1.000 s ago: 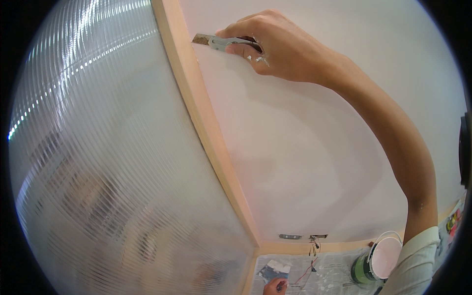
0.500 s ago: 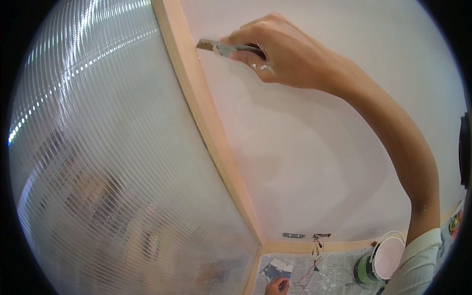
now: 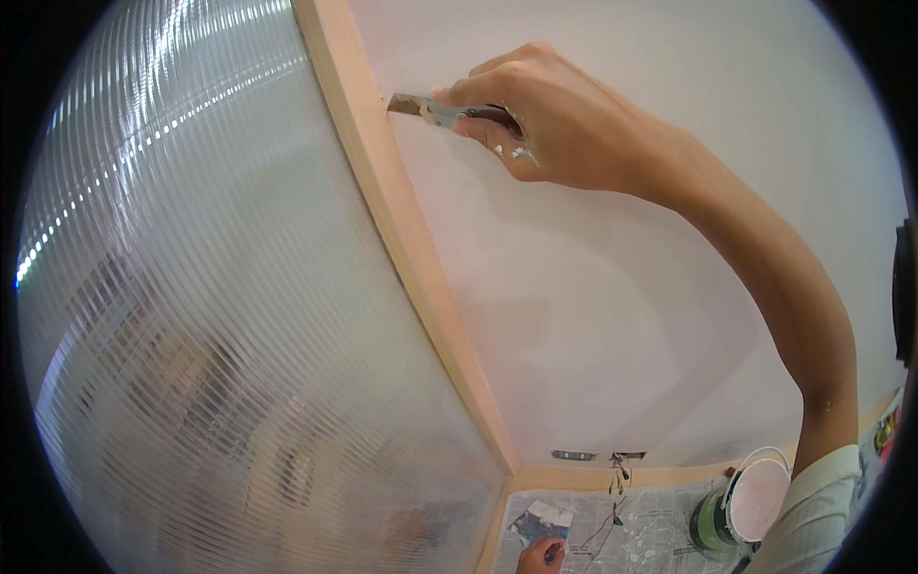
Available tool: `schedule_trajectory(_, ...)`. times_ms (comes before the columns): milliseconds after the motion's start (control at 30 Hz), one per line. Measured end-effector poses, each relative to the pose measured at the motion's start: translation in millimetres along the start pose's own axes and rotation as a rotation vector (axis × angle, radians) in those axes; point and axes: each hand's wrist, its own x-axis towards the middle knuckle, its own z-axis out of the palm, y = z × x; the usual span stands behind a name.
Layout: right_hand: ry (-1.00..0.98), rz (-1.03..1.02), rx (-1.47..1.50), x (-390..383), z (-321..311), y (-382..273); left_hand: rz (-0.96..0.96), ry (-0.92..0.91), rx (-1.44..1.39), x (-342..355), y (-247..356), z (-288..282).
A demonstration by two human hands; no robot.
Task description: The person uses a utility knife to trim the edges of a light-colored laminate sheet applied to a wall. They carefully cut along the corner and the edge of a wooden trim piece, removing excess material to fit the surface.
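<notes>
My right hand [image 3: 564, 120] reaches up across the pale wall [image 3: 593, 277], closed around a grey utility knife [image 3: 438, 112] with a brownish, stained blade. The tip of the blade meets the seam between the wall and a light wooden strip [image 3: 411, 258]. White smears stick to the skin near the thumb. Low in the picture, my left hand [image 3: 538, 559] is closed on a flat, dark broad-bladed putty knife [image 3: 541, 522] with white paste on it. Its handle is hidden in the fingers.
Left of the strip stands a ribbed translucent panel [image 3: 258, 249]. Below, a bucket [image 3: 760, 497] with pinkish contents and a wire handle sits on newspaper [image 3: 641, 545]. Loose wires [image 3: 620, 471] hang from an opening low in the wall, beside a metal plate [image 3: 574, 456].
My right hand has moved slightly down along the wooden strip with the utility knife, whose blade now shows its flat side more. The left hand has barely moved.
</notes>
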Motion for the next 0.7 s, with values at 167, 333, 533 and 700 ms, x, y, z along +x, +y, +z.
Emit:
schedule_trajectory(167,-0.029,-0.007,-0.003,-10.7,1.9,-0.7,0.012,-0.01,0.018,-0.3,4.8,-1.5)
schedule_trajectory(333,0.064,0.015,0.039,-11.2,1.2,-0.4,0.005,-0.028,0.023,1.8,5.9,-3.5)
schedule_trajectory(533,0.15,-0.001,0.026,-3.9,8.4,2.2,-0.046,-0.039,0.002,5.3,3.5,-0.8)
schedule_trajectory(700,0.086,-0.035,0.039,-14.7,11.8,2.0,-0.032,-0.069,-0.023,5.6,2.3,-2.9)
